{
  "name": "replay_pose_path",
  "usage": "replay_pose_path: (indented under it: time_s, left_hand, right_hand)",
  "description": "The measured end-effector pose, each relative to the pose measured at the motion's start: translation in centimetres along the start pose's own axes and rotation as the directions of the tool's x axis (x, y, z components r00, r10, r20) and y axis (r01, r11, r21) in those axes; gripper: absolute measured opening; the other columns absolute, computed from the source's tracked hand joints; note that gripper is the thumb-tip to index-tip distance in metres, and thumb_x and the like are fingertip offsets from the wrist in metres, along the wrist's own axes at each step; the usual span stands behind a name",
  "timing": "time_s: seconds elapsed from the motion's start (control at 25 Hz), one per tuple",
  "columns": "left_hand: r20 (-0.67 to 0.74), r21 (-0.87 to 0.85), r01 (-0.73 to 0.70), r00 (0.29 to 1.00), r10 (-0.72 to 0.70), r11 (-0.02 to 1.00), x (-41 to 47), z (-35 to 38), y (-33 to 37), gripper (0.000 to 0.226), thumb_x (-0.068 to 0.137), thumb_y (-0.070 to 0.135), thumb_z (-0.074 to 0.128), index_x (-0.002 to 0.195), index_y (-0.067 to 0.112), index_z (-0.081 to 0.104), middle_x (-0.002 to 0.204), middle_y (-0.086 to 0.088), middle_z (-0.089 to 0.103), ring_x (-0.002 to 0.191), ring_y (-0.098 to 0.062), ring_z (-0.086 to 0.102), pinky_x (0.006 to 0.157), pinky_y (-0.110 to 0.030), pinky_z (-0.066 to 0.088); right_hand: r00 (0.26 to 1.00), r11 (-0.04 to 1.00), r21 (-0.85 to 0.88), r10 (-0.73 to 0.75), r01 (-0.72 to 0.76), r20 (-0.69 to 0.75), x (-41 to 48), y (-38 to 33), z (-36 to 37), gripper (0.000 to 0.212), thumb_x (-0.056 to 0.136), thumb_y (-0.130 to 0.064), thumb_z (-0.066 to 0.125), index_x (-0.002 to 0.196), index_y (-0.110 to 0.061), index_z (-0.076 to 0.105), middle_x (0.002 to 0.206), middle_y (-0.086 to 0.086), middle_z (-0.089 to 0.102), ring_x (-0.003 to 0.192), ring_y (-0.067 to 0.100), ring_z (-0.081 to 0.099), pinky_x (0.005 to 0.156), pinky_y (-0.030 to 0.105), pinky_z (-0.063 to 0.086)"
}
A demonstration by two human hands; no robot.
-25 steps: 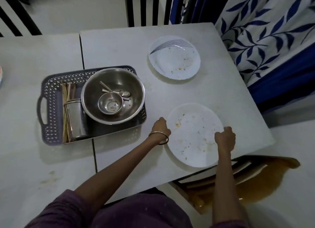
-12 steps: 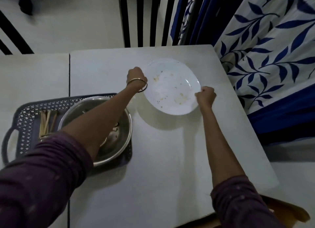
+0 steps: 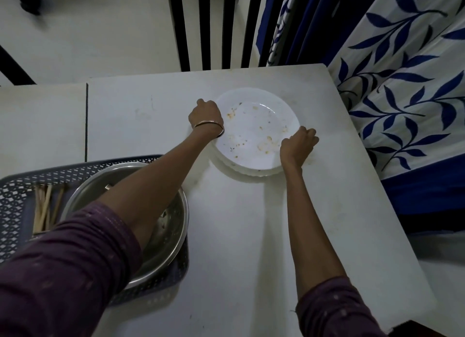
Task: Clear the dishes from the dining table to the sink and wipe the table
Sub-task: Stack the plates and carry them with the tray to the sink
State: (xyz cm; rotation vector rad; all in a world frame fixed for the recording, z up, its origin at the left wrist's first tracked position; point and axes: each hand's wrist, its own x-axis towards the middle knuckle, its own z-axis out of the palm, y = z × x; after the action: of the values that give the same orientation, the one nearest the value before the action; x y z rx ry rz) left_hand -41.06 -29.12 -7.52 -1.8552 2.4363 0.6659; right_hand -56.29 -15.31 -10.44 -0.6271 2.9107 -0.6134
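A dirty white plate (image 3: pixel 254 130) rests on top of a second white plate, whose scalloped rim (image 3: pixel 251 171) shows beneath it, at the far right of the white table (image 3: pixel 251 236). My left hand (image 3: pixel 206 116) grips the top plate's left rim. On its right rim my right hand (image 3: pixel 299 144) is closed. A dark perforated tray (image 3: pixel 15 193) at the left holds a large steel bowl (image 3: pixel 173 226) and several wooden sticks (image 3: pixel 45 208). My left forearm hides most of the bowl.
A dark slatted chair back (image 3: pixel 206 26) stands behind the table's far edge. A white curtain with blue leaves (image 3: pixel 402 97) hangs close to the table's right side. A seam (image 3: pixel 86 122) splits the table top at the left.
Both hands lifted the near plate, carried it to the far side and set it on the patterned plate. My view moved forward with them.
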Motion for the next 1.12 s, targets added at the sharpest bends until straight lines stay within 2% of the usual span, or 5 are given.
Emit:
replay_pose_path:
  time_s: [0.52, 0.68, 0.76, 0.84, 1.12]
  left_hand:
    - [-0.117, 0.1, -0.085, 0.988, 0.096, 0.991, -1.2, 1.8, 1.9, 0.048, 0.08, 0.011, 0.062, 0.125, 0.007, 0.048, 0.134, -0.015, 0.041, 0.123, -0.032, 0.042, 0.09, -0.041, 0.04]
    - [0.035, -0.247, 0.169, 0.986, -0.166, 0.954, 0.8, 0.8, -0.8, 0.043, 0.084, 0.011, 0.059, 0.125, 0.0, 0.048, 0.134, -0.02, 0.048, 0.124, -0.035, 0.048, 0.094, -0.04, 0.045]
    - [0.163, -0.332, 0.229, 0.969, -0.183, 0.915, 0.8, 0.0, -1.7, 0.013, 0.087, 0.012, 0.058, 0.093, 0.001, 0.06, 0.102, -0.016, 0.064, 0.11, -0.032, 0.061, 0.077, -0.032, 0.046]
    - [0.223, -0.363, 0.278, 0.953, -0.206, 0.889, 0.3, -0.6, -2.5, 0.026, 0.087, 0.017, 0.062, 0.067, 0.007, 0.048, 0.088, -0.011, 0.06, 0.102, -0.027, 0.064, 0.07, -0.025, 0.04]
    - [0.101, -0.639, 0.207, 0.977, -0.186, 0.741, -1.3, -11.0, -8.7, 0.033, 0.079, 0.015, 0.072, 0.111, 0.007, 0.069, 0.116, -0.011, 0.069, 0.107, -0.026, 0.066, 0.093, -0.032, 0.053]
  right_hand:
    - [0.999, 0.992, -0.122, 0.019, -0.024, -0.047, -1.0, 0.9, 0.7, 0.038, 0.08, 0.008, 0.054, 0.115, -0.006, 0.056, 0.128, 0.015, 0.045, 0.118, 0.034, 0.042, 0.089, 0.042, 0.035]
    - [0.994, 0.977, 0.192, 0.08, -0.093, 0.077, 0.2, 1.7, 0.3, 0.052, 0.088, 0.008, 0.045, 0.139, -0.004, 0.046, 0.137, 0.018, 0.045, 0.126, 0.034, 0.044, 0.095, 0.037, 0.041]
    - [0.981, 0.929, 0.324, 0.143, -0.179, 0.134, 0.6, 1.6, -0.1, 0.054, 0.088, 0.006, 0.044, 0.141, -0.004, 0.046, 0.138, 0.018, 0.048, 0.126, 0.034, 0.049, 0.1, 0.036, 0.042]
    - [0.977, 0.893, 0.403, 0.151, -0.202, 0.153, 0.1, 1.3, -0.7, 0.053, 0.087, 0.007, 0.044, 0.139, -0.003, 0.049, 0.137, 0.019, 0.05, 0.125, 0.033, 0.052, 0.103, 0.035, 0.044]
    - [0.995, 0.829, 0.557, -0.093, 0.061, 0.03, -2.6, -7.0, -5.9, 0.047, 0.087, 0.001, 0.048, 0.133, -0.006, 0.054, 0.132, 0.014, 0.055, 0.118, 0.026, 0.056, 0.103, 0.035, 0.048]
